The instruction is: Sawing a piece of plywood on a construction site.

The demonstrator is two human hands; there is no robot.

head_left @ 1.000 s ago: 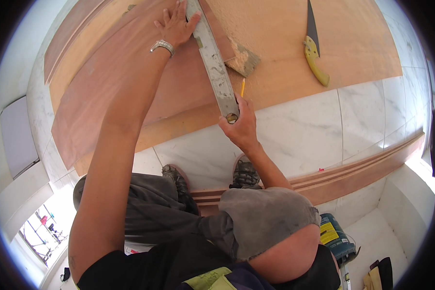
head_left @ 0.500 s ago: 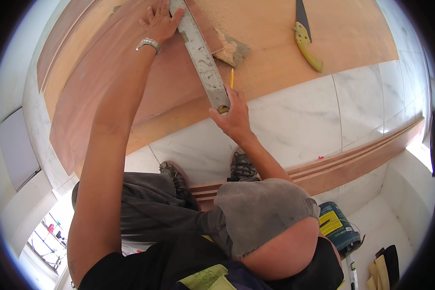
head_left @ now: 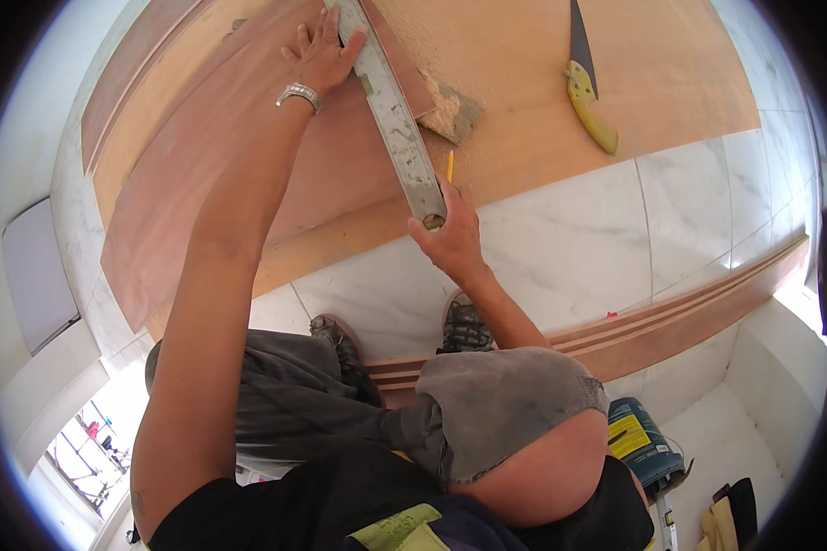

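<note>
A grey metal straightedge [head_left: 390,115] lies lengthwise over a reddish plywood sheet [head_left: 202,174]. My left hand [head_left: 326,55] is spread at its far end, thumb on the metal and fingers on the wood. My right hand [head_left: 452,237] grips the near end, with a yellow pencil [head_left: 450,167] pointing up from among its fingers. Right of the straightedge, a small scrap board [head_left: 469,119] rests on a paler plywood sheet [head_left: 515,73]. Farther right on that sheet lies a handsaw [head_left: 586,106] with a yellow-green handle.
Marble floor tiles [head_left: 570,239] run under the sheets. Wooden strips [head_left: 662,331] lie across near my feet. A dark green bucket [head_left: 643,445] stands at lower right beside some tools. A white wall [head_left: 32,165] is at left, with a bright opening [head_left: 87,450] below.
The whole view shifted right and up, then back part of the way as my head moved. Both hands stay in the same places on the straightedge.
</note>
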